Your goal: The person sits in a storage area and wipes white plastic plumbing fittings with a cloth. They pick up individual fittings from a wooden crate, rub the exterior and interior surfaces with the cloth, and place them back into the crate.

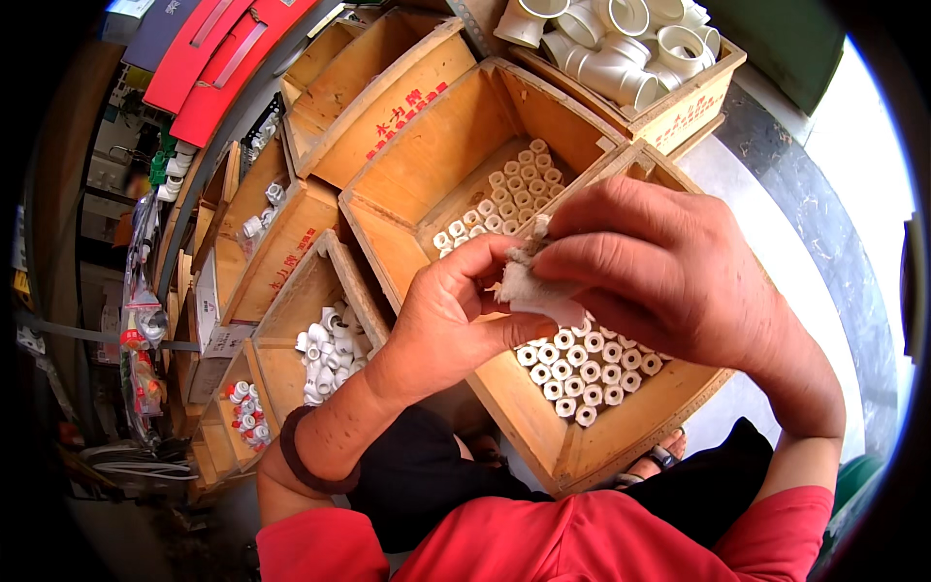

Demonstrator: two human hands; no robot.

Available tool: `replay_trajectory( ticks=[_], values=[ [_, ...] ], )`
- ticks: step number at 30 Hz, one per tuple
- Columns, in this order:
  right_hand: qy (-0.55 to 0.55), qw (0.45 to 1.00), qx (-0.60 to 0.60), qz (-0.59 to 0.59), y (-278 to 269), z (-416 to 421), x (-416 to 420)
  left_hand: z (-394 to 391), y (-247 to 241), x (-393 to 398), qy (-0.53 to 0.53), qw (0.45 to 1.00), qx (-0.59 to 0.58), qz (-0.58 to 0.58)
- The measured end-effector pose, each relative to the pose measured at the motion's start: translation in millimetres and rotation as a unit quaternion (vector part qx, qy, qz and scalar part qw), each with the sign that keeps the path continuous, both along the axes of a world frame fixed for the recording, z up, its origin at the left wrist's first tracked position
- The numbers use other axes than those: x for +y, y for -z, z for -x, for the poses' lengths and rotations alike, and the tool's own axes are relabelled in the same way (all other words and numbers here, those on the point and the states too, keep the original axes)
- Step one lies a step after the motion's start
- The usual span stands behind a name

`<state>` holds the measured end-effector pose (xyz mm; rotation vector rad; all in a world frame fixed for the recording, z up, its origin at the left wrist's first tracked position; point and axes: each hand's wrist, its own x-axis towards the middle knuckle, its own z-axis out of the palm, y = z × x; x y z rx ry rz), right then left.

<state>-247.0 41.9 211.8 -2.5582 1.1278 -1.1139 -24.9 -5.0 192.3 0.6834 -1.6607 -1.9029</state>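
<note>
My left hand and my right hand meet above a large wooden box. Between them is a crumpled, greyish cloth, gripped by the fingers of both. Whether a small part is wrapped inside it cannot be seen. Below my hands, white plastic fittings with dark round holes stand in rows in the near compartment. More pale ring-shaped fittings stand close together in the compartment behind. My hands and the cloth hide the middle of the box.
A wooden crate of large white pipe fittings stands at the back right. To the left are wooden bins with small white elbows and red-and-white fittings. Red boxes lie at the upper left. The person's sandalled foot is beside the near box.
</note>
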Motion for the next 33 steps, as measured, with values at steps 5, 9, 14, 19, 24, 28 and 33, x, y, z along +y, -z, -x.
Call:
replay_trajectory(
  ticks=[5, 9, 14, 19, 24, 28, 33],
  values=[
    [-0.039, 0.982, -0.152, -0.108, 15.0, 12.9, -11.4, -2.0, -4.4, -0.5, 0.020, 0.998, 0.015, -0.057],
    [-0.024, 0.980, -0.139, -0.138, 23.4, 14.5, -11.3, -4.1, -8.5, -7.1, -0.022, 0.994, 0.031, -0.103],
    [0.001, 0.983, -0.123, -0.134, 19.5, 8.2, -6.1, -7.7, -1.4, -12.6, -0.080, 0.989, 0.050, -0.111],
    [-0.006, 0.989, -0.082, -0.126, 9.1, -1.0, 3.3, -4.9, -0.1, -15.3, -0.128, 0.981, 0.052, -0.137],
    [-0.001, 0.998, -0.050, -0.041, 1.8, -3.8, 4.0, -5.4, 3.9, -13.5, -0.079, 0.994, 0.022, -0.073],
    [-0.009, 0.997, -0.073, -0.039, -1.3, -1.3, 2.3, -2.0, -3.7, -8.9, -0.062, 0.995, -0.014, -0.071],
    [-0.034, 0.990, -0.125, -0.060, 2.1, 3.9, -2.8, -2.5, 0.0, -2.8, 0.003, 1.000, -0.020, -0.019]
  ],
)
